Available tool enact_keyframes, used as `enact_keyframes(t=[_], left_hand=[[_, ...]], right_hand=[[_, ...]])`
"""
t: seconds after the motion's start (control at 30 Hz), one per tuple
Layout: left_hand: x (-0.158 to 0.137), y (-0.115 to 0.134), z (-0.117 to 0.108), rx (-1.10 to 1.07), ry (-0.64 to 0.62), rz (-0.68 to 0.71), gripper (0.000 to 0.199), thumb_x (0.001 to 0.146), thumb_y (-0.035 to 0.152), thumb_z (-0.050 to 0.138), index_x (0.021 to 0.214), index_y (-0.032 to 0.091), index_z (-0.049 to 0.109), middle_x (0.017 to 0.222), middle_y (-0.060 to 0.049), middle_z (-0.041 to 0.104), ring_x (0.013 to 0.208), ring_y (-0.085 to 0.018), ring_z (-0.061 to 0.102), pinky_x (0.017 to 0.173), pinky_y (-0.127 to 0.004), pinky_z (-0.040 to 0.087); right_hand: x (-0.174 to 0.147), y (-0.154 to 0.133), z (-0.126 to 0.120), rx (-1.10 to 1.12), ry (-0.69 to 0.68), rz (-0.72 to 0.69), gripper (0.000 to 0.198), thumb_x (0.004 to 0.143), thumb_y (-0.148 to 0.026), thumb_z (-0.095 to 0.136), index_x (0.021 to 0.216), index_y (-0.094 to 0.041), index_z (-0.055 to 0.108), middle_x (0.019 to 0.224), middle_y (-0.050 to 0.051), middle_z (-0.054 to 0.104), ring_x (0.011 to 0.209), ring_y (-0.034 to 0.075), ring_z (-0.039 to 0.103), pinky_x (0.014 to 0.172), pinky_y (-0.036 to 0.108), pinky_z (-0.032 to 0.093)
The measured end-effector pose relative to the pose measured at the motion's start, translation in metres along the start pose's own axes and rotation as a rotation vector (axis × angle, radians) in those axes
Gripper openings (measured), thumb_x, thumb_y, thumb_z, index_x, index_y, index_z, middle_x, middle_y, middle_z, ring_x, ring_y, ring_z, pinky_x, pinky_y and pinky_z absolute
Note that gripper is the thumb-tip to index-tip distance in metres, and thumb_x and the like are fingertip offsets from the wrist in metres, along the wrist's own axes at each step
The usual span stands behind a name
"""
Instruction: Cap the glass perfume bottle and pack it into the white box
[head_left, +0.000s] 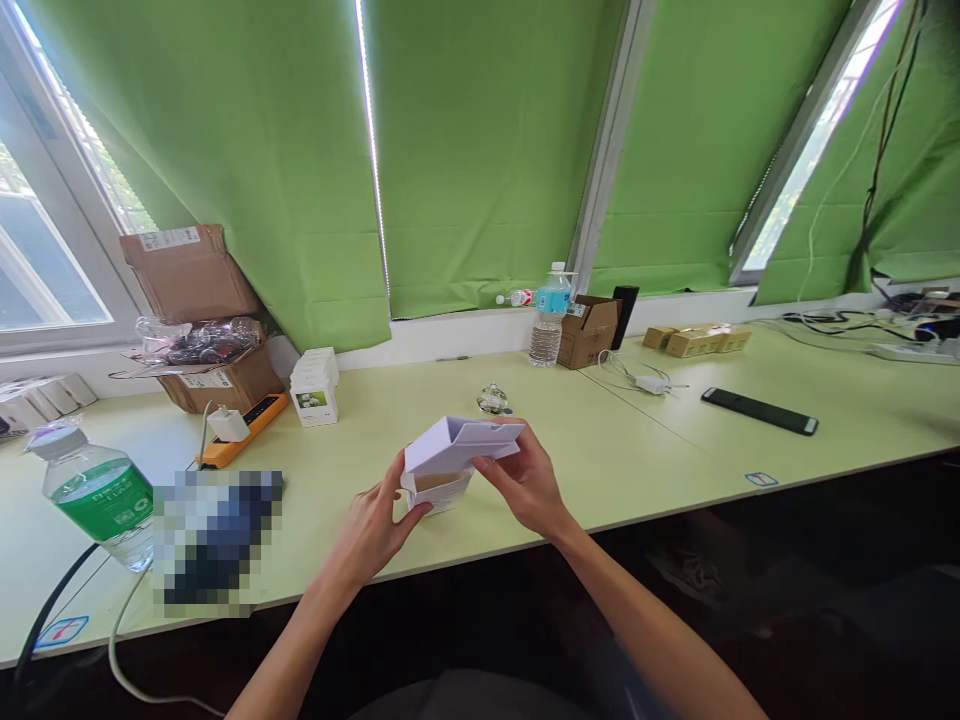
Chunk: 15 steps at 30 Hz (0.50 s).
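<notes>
Over the front part of the table, my left hand (375, 522) is closed on a small white paper box (441, 492), its thumb at the near lower corner and its fingers at the left side. A folded white cardboard piece (457, 446) sits tilted above the box, with a gap between the two. My right hand (526, 482) pinches the right end of that piece, thumb below and fingers behind. Whether the two white parts are joined at the back is hidden. Just beyond them a shiny, clear-looking round object (493, 400) lies on the table.
Several small white boxes (315, 388) stand behind at left, near an orange power strip (244, 432). A green-labelled bottle (101, 497) stands at far left. Behind at right are a blue-labelled bottle (550, 318) and an open brown carton (585, 335). A black phone (760, 411) lies right.
</notes>
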<state>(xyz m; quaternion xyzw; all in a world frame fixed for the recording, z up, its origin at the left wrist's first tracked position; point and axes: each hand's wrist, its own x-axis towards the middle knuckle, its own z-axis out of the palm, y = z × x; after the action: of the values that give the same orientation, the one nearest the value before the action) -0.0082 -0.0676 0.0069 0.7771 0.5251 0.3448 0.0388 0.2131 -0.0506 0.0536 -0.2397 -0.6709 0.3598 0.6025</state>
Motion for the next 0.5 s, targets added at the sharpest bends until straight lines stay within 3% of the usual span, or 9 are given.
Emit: enact_keyframes(t=[0.23,0.5], left_hand=[[0.002,-0.001,-0.001,-0.064,-0.018,-0.01,0.074,0.087,0.041,0.056,0.147,0.034,0.013,0.121,-0.005,0.065,0.083,-0.023,0.07,0.072,-0.034,0.053],[0.003,0.0,-0.005,-0.087,-0.067,-0.032,0.072,0.088,0.043,0.054,0.147,0.035,0.013,0.12,-0.005,0.064,0.088,-0.023,0.069,0.075,-0.036,0.053]], right_hand=[[0.004,0.011,-0.007,-0.109,-0.016,-0.022,0.03,0.087,-0.039,0.061,0.111,-0.025,0.051,0.104,0.006,0.056,0.097,0.02,0.056,0.085,0.034,0.05],[0.009,0.009,-0.013,-0.114,-0.071,-0.023,0.03,0.088,-0.039,0.06,0.113,-0.024,0.053,0.104,0.007,0.06,0.098,0.02,0.059,0.087,0.037,0.052]])
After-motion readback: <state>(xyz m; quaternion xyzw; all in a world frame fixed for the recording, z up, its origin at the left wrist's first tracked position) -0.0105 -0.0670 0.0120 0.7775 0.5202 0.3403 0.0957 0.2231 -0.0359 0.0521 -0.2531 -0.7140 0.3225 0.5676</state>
